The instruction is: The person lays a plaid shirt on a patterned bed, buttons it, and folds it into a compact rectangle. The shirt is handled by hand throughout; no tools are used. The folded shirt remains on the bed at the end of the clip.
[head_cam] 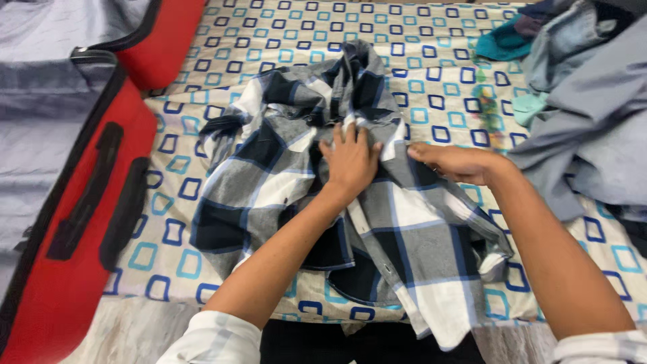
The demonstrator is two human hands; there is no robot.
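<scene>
A black, grey and white checked shirt [269, 182] lies crumpled on a bed sheet [431, 61] patterned with blue and teal squares. My left hand [350, 162] presses flat on the middle of the shirt, fingers spread. My right hand [451, 162] lies beside it to the right, fingers closed on the shirt's edge near the button strip. Both forearms reach in from the bottom of the view, with white checked sleeves rolled up.
An open red suitcase [60, 283] with a grey lining and black handles lies along the left side. A heap of grey and teal clothes [579, 101] sits at the upper right on the bed.
</scene>
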